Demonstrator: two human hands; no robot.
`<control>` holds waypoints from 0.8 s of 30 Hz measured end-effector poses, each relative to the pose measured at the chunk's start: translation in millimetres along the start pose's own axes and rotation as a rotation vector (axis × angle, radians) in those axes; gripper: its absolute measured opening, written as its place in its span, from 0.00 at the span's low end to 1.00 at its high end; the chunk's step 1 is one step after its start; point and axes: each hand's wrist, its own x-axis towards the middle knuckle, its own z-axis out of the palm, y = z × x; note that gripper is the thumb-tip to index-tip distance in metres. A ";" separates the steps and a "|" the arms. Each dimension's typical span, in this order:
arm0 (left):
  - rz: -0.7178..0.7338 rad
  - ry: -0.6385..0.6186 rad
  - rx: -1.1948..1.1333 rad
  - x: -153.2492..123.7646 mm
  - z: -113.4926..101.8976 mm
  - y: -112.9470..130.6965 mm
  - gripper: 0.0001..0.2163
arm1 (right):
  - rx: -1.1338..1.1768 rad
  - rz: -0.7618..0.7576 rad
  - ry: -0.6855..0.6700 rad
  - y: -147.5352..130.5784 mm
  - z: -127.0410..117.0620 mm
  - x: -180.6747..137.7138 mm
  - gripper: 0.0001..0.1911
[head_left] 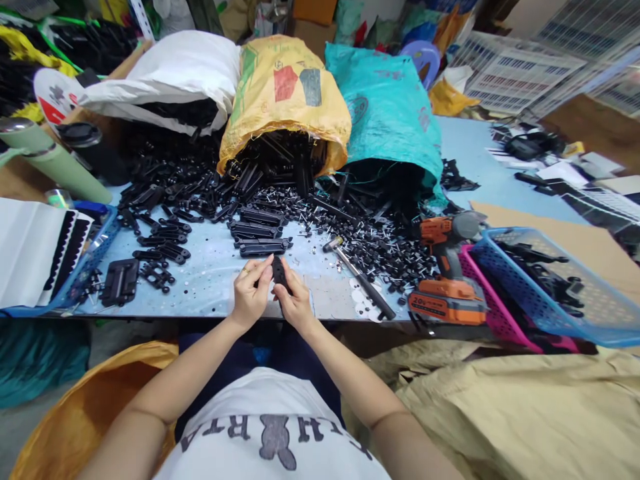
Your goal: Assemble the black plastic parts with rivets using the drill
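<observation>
Between my two hands, just above the table's front edge, is a small black plastic part (280,272). My left hand (251,292) pinches its left side with thumb and fingers. The fingers of my right hand (296,297) close round its right side and lower end, hiding some of it. Beyond the hands lie several long black plastic bars (257,231), side by side on the blue tabletop (205,283). A hammer (364,279) rests to the right of my hands, its head pointing away from me.
Heaps of screws and small black parts (385,247) spread before white (185,63), yellow (295,80) and teal sacks (390,107). An orange cordless drill (447,297) stands right, beside a blue basket (560,323). Another blue basket (75,293) and a green bottle (60,163) are left.
</observation>
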 end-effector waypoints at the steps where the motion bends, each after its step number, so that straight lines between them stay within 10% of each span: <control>1: 0.009 -0.014 -0.009 3.9 -3.1 -0.9 0.14 | -0.002 -0.015 0.011 -0.1 0.3 1.1 0.29; 7: 0.010 -0.133 -0.025 12.7 -11.1 -17.6 0.13 | -0.039 -0.053 -0.001 9.0 3.0 1.6 0.30; 14: -0.260 -0.087 0.232 -36.0 -10.1 -39.1 0.18 | -0.518 -0.087 -0.389 38.5 -44.7 50.0 0.26; 19: 0.253 -0.697 0.572 -17.9 -18.3 -28.7 0.22 | -1.161 0.073 -0.046 72.4 -122.3 153.3 0.22; 24: 0.392 -0.965 0.748 3.5 -15.6 -32.9 0.17 | -1.395 0.150 -0.197 69.1 -156.2 189.0 0.13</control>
